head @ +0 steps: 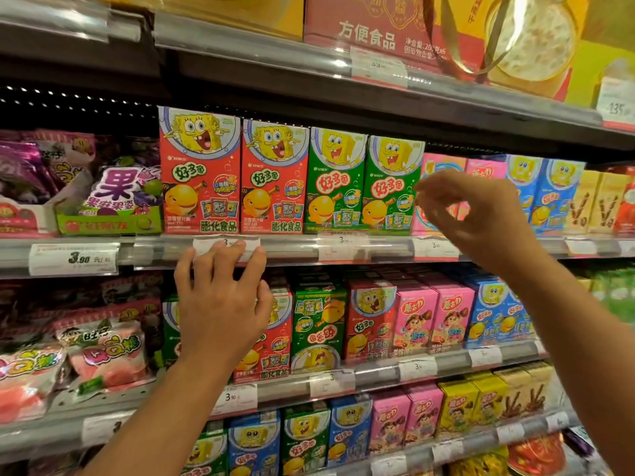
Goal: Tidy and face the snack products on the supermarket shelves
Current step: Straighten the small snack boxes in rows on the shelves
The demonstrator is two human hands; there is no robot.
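Shelf edge (pixel 288 250) under open hands (pixel 220 297).

Two bare hands reach toward shelves of cartoon snack boxes (pixel 275 176): left hand (pixel 220 297) at the shelf edge (pixel 292 250), right hand (pixel 477 211) raised, fingers loosely curled.

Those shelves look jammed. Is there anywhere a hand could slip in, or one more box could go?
Barely. The only open room is the dark gap above the pink boxes, under the upper shelf; the taller red boxes nearly fill theirs. Along the middle shelf and the lower shelf, boxes stand side against side.
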